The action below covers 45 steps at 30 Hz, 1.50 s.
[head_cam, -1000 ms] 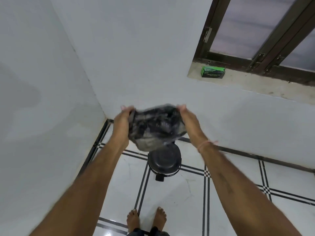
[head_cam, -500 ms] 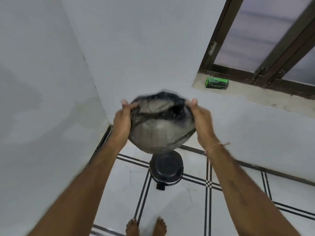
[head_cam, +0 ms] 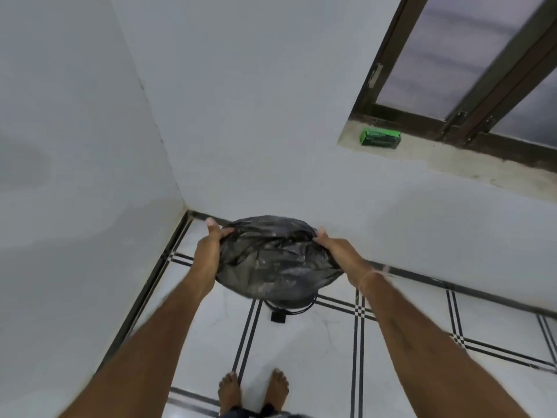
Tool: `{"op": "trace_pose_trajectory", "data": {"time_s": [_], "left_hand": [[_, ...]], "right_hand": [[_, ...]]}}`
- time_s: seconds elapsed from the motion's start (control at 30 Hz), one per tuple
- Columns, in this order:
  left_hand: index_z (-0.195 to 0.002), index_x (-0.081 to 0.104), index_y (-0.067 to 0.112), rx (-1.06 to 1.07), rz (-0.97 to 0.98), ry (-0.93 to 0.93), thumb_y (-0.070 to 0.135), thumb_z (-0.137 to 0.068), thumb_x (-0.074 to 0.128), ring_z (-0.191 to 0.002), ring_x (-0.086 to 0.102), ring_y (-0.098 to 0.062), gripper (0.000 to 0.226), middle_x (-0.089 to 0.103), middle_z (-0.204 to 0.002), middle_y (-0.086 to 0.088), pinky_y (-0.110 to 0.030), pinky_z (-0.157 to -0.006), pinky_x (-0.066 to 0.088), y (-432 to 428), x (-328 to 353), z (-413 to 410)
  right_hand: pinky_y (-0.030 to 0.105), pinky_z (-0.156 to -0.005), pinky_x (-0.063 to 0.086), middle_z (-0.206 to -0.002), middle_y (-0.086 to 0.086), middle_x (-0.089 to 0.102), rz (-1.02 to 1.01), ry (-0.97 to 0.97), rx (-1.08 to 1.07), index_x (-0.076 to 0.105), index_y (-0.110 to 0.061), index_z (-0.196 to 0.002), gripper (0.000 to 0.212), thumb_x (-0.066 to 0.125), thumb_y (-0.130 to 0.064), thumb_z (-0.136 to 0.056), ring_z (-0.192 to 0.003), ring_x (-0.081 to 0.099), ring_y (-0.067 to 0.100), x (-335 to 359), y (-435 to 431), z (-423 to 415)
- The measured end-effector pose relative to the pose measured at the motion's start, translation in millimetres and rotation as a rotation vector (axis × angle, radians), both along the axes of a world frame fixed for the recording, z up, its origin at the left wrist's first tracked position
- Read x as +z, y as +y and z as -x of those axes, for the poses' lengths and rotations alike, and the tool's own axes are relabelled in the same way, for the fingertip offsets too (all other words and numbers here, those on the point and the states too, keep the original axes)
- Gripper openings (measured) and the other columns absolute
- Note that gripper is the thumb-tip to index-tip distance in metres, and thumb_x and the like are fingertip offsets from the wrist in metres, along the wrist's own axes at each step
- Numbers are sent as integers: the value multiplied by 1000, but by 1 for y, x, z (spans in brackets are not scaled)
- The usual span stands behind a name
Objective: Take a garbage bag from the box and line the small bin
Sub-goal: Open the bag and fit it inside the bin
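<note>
Furthest left of the small bin [head_cam: 277, 316] stands the pale side wall [head_cam: 75, 176], which meets the back wall [head_cam: 256, 116] in a corner behind and left of the bin. Next comes our left hand [head_cam: 211, 245], raised above the bin's left side. Its fingers are curled over the edge of the garbage bag [head_cam: 271, 260] and grip it, with the thumb tip pointing up. The bag is black, crinkled and glossy. It is stretched wide between our 2 hands and hangs directly over the bin, hiding nearly all of it — only the bin's dark lower edge shows below the plastic, on white floor tiles [head_cam: 301, 351] crossed by thin black lines. We cannot tell whether the bag touches the bin. On the near side of the bin, our 2 bare feet [head_cam: 230, 393] stand on the tiles. Above the bin's right side our right hand [head_cam: 334, 251] grips the opposite edge of the bag — thumb on top, the other fingers tucked into the plastic and out of sight. A thin pale band [head_cam: 376, 274] circles that wrist. Up and to the right of the bin, well apart from it, the green box [head_cam: 380, 137] lies on the rough window sill [head_cam: 452, 158], just in front of the dark window frame [head_cam: 401, 111].
</note>
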<state>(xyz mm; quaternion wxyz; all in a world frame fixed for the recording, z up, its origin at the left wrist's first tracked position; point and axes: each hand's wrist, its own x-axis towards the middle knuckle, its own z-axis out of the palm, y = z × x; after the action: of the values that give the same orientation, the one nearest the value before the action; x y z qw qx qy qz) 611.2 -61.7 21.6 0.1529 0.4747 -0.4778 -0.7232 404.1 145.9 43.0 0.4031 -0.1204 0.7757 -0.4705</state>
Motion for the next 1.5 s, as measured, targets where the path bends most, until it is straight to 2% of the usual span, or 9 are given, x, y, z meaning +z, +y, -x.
{"op": "trace_pose_trajectory", "data": {"time_s": [0.1, 0.2, 0.37, 0.53, 0.77, 0.97, 1.23, 1.4, 1.5], "left_hand": [[-130, 72, 20, -2, -24, 22, 84, -91, 29, -110, 74, -26, 87, 77, -121, -9, -47, -103, 56, -2, 1, -4], [-128, 74, 23, -46, 12, 36, 84, -89, 34, -114, 73, -26, 83, 77, -122, -7, -47, -105, 54, -8, 4, 3], [-131, 72, 26, -110, 89, 50, 84, -92, 23, -116, 71, -21, 85, 76, -125, -5, -43, -106, 54, -7, 23, 16], [-138, 67, 19, -108, 113, 46, 76, -99, 21, -116, 69, -23, 83, 73, -127, -8, -37, -102, 54, -12, 29, 35], [-138, 66, 21, -120, 143, 46, 73, -101, 22, -110, 69, -13, 78, 74, -118, -1, -26, -87, 54, -23, 31, 79], [-134, 69, 25, -115, 64, -40, 77, -98, 24, -111, 73, -19, 77, 78, -117, -1, -39, -101, 56, -29, -1, 121], [-135, 69, 23, -76, -64, -190, 71, -101, 25, -106, 74, -22, 73, 79, -113, -5, -32, -83, 58, -19, -73, 148], [-136, 68, 22, -34, -134, -275, 69, -102, 28, -101, 70, -20, 71, 75, -116, -7, -30, -77, 54, -12, -137, 139], [-134, 69, 21, -28, -158, -302, 69, -102, 28, -99, 70, -18, 70, 75, -114, -6, -29, -75, 54, -8, -185, 141]], "right_hand": [[14, -67, 57, -93, -6, 82, 6, 20, -80, 80, -27, -96, 43, 55, -62, -98, -81, 78, 5, 1, -5, -9], [11, -60, 54, -90, -8, 81, 65, -20, -149, 79, -25, -97, 40, 56, -58, -100, -75, 77, 0, 5, -7, -16], [23, -81, 53, -111, -14, 72, 140, -62, -201, 72, -23, -122, 64, 45, -73, -91, -99, 67, 1, 10, -3, -22], [38, -100, 49, -126, -8, 71, 159, -101, -213, 69, -36, -108, 66, 45, -86, -72, -115, 66, 10, 5, 0, -17], [31, -84, 49, -106, -18, 71, 155, -152, -206, 68, -35, -99, 50, 33, -70, -100, -102, 64, 2, 2, -25, 28], [19, -63, 54, -87, -19, 76, 145, -247, -280, 68, -31, -94, 47, 33, -60, -105, -77, 73, -3, -22, -35, 74], [25, -78, 61, -117, -3, 79, 77, -368, -319, 72, -20, -129, 61, 44, -66, -101, -104, 76, 11, -110, -37, 103], [37, -96, 58, -119, -3, 79, -11, -437, -361, 74, -28, -127, 62, 42, -72, -98, -114, 72, 17, -176, -32, 94], [34, -92, 58, -121, -2, 78, -31, -447, -409, 74, -28, -128, 65, 39, -74, -96, -115, 71, 18, -216, -29, 90]]}}
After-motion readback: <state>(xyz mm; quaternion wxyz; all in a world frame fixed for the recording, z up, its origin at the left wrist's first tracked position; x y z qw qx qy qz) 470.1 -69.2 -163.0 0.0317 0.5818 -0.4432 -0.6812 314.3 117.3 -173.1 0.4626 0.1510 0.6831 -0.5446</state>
